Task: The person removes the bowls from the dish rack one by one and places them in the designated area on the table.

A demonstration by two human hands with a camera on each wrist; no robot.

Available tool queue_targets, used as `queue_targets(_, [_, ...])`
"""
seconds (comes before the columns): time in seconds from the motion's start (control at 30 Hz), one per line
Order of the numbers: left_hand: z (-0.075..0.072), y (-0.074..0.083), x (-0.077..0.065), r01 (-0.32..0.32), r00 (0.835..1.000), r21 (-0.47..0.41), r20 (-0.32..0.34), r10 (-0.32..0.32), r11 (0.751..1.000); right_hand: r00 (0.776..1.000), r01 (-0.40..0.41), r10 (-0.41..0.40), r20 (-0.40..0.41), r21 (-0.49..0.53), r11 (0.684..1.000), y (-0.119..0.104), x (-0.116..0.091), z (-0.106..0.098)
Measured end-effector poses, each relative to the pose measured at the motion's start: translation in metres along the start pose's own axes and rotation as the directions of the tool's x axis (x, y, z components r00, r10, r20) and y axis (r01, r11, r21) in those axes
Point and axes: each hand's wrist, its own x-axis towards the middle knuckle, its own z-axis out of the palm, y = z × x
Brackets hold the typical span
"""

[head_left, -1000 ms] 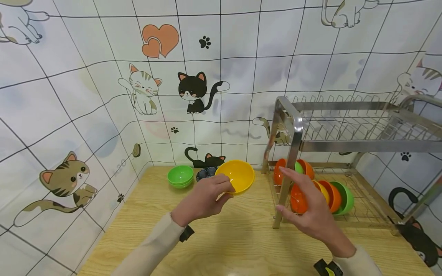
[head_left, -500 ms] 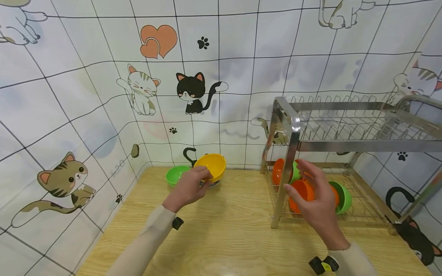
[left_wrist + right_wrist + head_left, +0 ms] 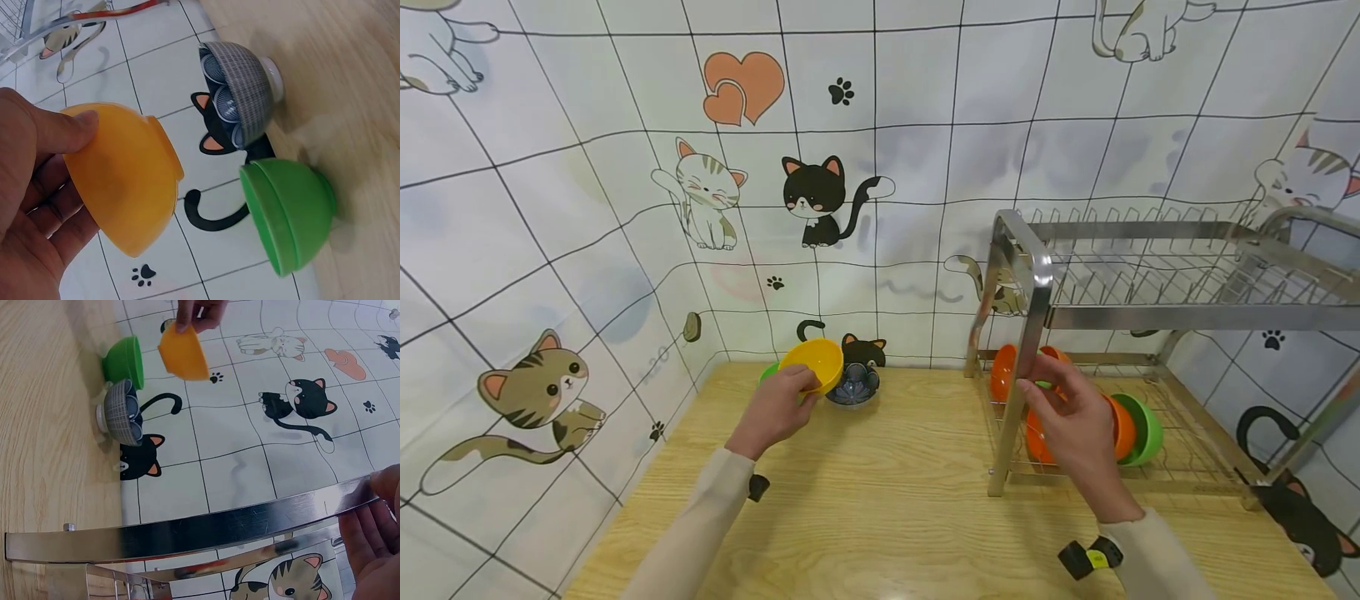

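Note:
My left hand point(image 3: 775, 408) pinches the rim of a yellow bowl point(image 3: 822, 363), thumb on the outside and fingers on the inner side. The bowl is tilted and held in the air over two nested green bowls point(image 3: 294, 212), largely hidden behind it in the head view. Beside these stands a grey patterned bowl point(image 3: 253, 87) with several small dark round pieces inside. My right hand point(image 3: 1078, 425) grips the front left post point(image 3: 250, 522) of a metal dish rack point(image 3: 1187, 318), with the thumb on one side and fingers on the other.
On the rack's lower shelf several orange bowls point(image 3: 1002, 375) and a green bowl point(image 3: 1144, 429) stand on edge, partly hidden by my right hand. The wooden table point(image 3: 895, 500) meets a tiled wall point(image 3: 917, 167) with cat pictures at the back.
My left hand has carried the yellow bowl leftward, past the patterned bowl to above the green bowls. My right hand has closed from spread fingers onto the rack's post.

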Motion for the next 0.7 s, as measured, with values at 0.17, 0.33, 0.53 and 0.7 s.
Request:
queue_targets(0.17, [0.000, -0.011, -0.013, 0.031, 0.999, 0.047, -0.013, -0.030, 0.998, 0.999, -0.033, 0.032, -0.018, -0.024, 0.999, 0.001, 0.003, 0.000])
queue_targets(0.33, [0.002, -0.021, -0.029, 0.030, 0.999, 0.069, -0.034, -0.028, 0.997, 1.000, -0.016, 0.016, 0.002, -0.033, 0.999, 0.002, 0.005, -0.001])
queue_targets(0.53, [0.006, -0.032, -0.049, 0.055, 0.998, 0.092, -0.033, -0.053, 0.994, 0.999, 0.010, -0.009, 0.031, -0.041, 0.999, 0.001, 0.006, -0.001])
queue_targets(0.7, [0.011, -0.039, -0.062, 0.071, 0.997, 0.116, -0.013, -0.070, 0.991, 0.999, 0.009, -0.007, 0.043, -0.054, 0.999, 0.002, 0.007, -0.003])
